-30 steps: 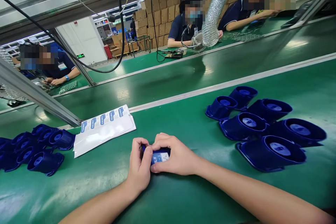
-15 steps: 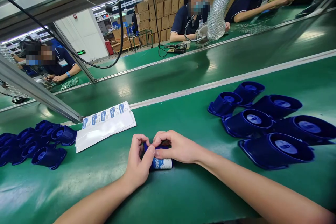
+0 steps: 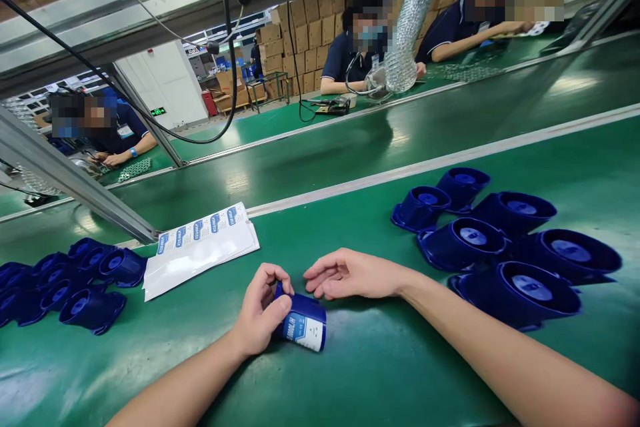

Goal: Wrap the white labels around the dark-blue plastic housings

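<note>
My left hand point(image 3: 265, 312) grips a dark blue plastic housing point(image 3: 313, 309) by its flanged end, thumb on the near side. The housing lies on its side close to the green bench top, its round end turned right. A white and blue printed label point(image 3: 303, 331) sits on its curved wall. Just right of and above the housing, my right hand point(image 3: 345, 273) is apart from it, fingers loosely extended and holding nothing. Left of my hands lies a sheet of labels point(image 3: 200, 253), with several blue and white labels along its far edge.
Several blue housings point(image 3: 463, 243) stand on the bench at the right, and another group point(image 3: 90, 303) at the left. A metal post point(image 3: 80, 177) rises beside the sheet. A black cable point(image 3: 227, 80) hangs ahead. Co-workers point(image 3: 357, 47) sit across the line.
My right hand has let go of the housing and moved up and right. The housing has turned in my left hand, showing more of its label.
</note>
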Motion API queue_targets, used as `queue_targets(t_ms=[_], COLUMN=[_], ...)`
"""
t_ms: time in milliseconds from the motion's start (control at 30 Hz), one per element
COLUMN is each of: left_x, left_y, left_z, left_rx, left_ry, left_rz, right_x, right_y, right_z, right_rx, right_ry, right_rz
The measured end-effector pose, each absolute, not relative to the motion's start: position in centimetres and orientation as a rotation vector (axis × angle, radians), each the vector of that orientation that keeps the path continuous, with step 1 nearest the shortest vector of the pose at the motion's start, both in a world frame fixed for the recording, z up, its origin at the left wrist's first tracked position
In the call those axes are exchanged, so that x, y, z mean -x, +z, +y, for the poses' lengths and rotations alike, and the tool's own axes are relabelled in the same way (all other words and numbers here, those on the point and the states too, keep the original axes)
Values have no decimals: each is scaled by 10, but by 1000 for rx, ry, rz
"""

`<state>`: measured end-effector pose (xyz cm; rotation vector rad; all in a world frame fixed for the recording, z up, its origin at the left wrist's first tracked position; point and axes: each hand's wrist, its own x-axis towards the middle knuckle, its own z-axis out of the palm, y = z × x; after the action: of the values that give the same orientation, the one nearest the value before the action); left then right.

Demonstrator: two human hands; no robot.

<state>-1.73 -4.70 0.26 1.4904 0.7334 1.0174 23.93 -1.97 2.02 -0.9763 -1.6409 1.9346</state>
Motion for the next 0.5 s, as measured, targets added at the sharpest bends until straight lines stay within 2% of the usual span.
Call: queue_targets(t_ms=[67, 200, 333, 500], left_x=[18, 16, 12, 7], left_y=[2, -3, -9, -5], left_z=[-42, -31, -15, -16], left_rx=[-1466, -1303, -1046, -869], left_ry=[1019, 1210, 1424, 1476], left_rz=[709, 885, 1058, 1013], right_x=[-231, -212, -202, -192], right_y=[17, 15, 13, 6], right_z=[-22, -32, -37, -38], right_rx=[918, 941, 992, 989], right_ry=[2007, 1902, 1964, 1916], right_rz=[-1576, -1609, -1335, -1261])
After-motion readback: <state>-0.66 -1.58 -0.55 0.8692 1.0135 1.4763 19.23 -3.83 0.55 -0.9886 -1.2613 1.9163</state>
